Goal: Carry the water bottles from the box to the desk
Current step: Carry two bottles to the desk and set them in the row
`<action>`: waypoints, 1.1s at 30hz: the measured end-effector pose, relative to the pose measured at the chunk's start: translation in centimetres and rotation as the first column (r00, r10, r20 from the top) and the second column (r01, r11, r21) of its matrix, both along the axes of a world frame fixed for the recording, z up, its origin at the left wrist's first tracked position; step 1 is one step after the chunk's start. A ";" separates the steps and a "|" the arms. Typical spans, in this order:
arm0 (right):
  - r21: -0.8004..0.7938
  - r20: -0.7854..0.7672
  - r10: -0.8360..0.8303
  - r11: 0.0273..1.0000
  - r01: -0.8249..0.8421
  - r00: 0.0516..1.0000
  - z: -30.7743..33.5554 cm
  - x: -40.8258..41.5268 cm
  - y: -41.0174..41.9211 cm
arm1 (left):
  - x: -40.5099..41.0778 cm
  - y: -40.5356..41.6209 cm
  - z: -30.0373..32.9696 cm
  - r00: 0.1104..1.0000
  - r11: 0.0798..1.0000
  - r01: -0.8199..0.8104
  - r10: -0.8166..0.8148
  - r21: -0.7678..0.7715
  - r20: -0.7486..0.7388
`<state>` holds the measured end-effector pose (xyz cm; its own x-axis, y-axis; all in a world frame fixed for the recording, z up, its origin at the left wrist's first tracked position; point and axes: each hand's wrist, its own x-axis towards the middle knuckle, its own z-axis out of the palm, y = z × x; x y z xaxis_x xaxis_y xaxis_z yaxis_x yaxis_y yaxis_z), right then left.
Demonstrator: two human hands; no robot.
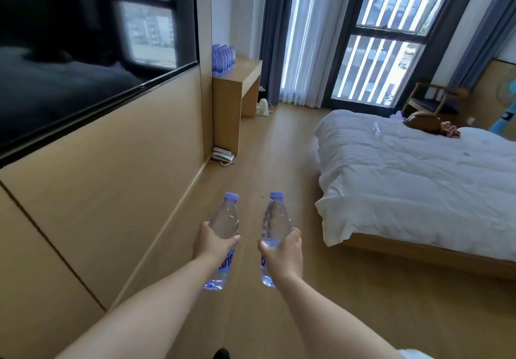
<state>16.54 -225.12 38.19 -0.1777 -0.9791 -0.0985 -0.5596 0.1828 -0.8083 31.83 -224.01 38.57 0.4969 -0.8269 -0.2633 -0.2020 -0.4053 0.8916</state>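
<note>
Two clear bottles with purple caps, each filled with water, were held upright over the wooden floor [251,146]. The left hand [213,242] wrapped its fingers [233,240] around the left bottle [223,224] at mid-body; the right hand [283,249] gripped the right bottle [275,222] likewise. Far ahead, a cluster of bottles [222,60], too blurred to count, stood on the tabletop [245,72].

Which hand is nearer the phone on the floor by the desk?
Left. The left hand, gripping a bottle, sits on the wall side, more directly below the phone. The right hand, gripping the other bottle, is farther toward the bed.
</note>
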 end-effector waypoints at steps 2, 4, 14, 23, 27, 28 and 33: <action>0.023 -0.013 -0.011 1.000 0.011 1.000 -0.4 1.2 -5.2 | 1.5 -5.7 -0.6 1.000 1.000 -0.004 0.004 0.027 0.003; 0.042 -0.014 -0.024 0.999 0.025 1.000 -0.2 2.1 -10.0 | 2.8 -11.2 -0.7 1.000 0.998 0.007 -0.007 0.060 0.001; 0.083 -0.089 -0.004 0.996 0.011 0.996 0.5 3.3 -31.4 | 3.2 -33.7 -0.4 0.994 0.989 0.110 -0.112 0.100 0.013; 0.107 -0.024 -0.019 0.994 0.021 1.000 -0.5 1.5 -55.0 | 0.7 -55.9 -1.4 0.998 0.990 0.065 -0.067 0.124 0.008; 0.089 -0.005 -0.026 0.996 0.026 1.000 1.4 0.4 -65.1 | 0.3 -65.4 0.2 0.999 0.996 0.047 -0.046 0.078 -0.017; 0.085 0.007 -0.029 0.996 0.028 1.000 1.8 0.2 -67.3 | 0.3 -67.5 0.6 0.998 0.996 0.052 -0.051 0.067 -0.021; 0.048 0.027 -0.014 0.999 0.013 1.000 2.9 0.2 -78.3 | 0.4 -78.6 2.1 1.000 1.000 0.018 -0.018 0.015 -0.024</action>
